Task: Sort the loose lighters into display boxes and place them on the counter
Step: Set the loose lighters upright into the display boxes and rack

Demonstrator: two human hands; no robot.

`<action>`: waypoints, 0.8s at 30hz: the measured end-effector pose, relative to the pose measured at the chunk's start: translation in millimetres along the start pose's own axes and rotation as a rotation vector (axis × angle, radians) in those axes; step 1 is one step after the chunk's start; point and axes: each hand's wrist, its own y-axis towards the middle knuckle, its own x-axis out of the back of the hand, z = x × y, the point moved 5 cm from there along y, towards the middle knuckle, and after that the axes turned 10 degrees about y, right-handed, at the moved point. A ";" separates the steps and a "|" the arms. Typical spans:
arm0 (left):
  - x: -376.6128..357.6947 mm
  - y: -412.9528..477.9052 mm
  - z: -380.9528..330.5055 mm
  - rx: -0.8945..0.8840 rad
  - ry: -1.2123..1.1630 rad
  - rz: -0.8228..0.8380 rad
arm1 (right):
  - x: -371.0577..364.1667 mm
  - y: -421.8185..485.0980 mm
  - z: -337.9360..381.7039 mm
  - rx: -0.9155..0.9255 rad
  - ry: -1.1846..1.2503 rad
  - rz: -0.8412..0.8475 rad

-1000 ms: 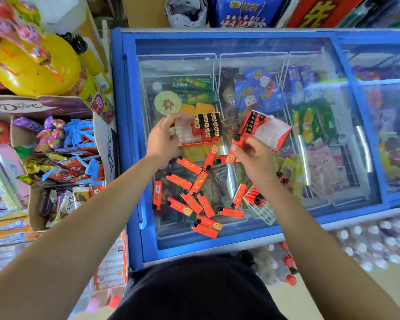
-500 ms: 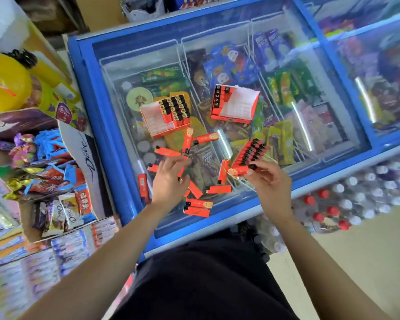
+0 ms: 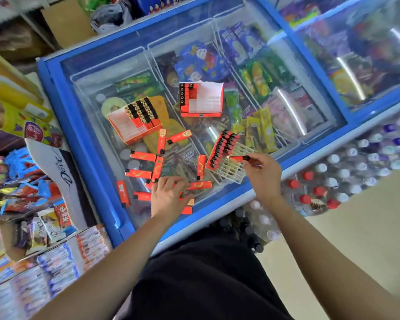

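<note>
On the freezer lid my right fingers pinched a lighter, my left fingers resting spread over loose lighters.

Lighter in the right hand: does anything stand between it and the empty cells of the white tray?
Nothing visible does. The right hand pinches the lighter over the tray, next to its filled rows. The empty cells beside the lighter lie open.

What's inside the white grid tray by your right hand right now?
Rows of red lighters fill the left side of the white grid tray; the nearer cells show empty. The right hand, pinching a single lighter, covers its right edge.
</note>
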 end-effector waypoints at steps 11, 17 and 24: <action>1.3 5.4 -11.0 0.104 0.050 0.060 | -24.3 7.2 -8.6 0.156 -0.021 0.131; 9.2 5.2 -10.8 0.168 -0.019 0.077 | -31.0 6.1 -2.8 0.354 -0.086 0.119; 22.9 0.1 -3.0 0.226 -0.412 0.087 | -40.1 4.7 -2.2 0.509 -0.201 0.158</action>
